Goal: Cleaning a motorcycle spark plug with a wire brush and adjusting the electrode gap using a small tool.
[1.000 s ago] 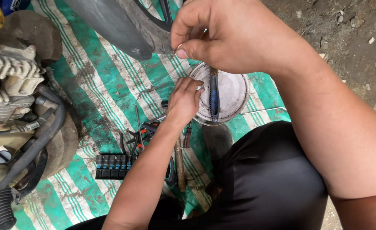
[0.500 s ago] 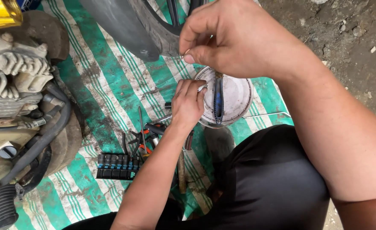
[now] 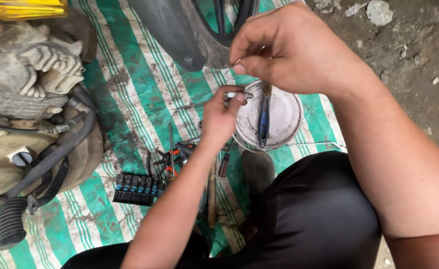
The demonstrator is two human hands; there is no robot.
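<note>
My left hand [image 3: 219,118] pinches a small pale pin-like part [image 3: 238,94] at the rim of a white plastic bowl [image 3: 289,119]. A blue-and-black brush [image 3: 264,118] lies inside the bowl. Higher up, my right hand [image 3: 291,50] pinches a thin metal wire or needle [image 3: 233,66] between thumb and forefinger, just above the left hand. Both hands hover over the green-and-white striped mat [image 3: 135,94].
A motorcycle engine [image 3: 30,84] with hoses and a footpeg [image 3: 11,222] sits at left. A tyre [image 3: 194,30] is at the top. A socket rail [image 3: 139,188], pliers and screwdrivers [image 3: 172,154] lie on the mat. Dirt ground [image 3: 408,60] lies at right.
The view shifted slightly; both hands sit lower and more to the right in the frame. My left hand rose to the bowl's rim with the small part between its fingers.
</note>
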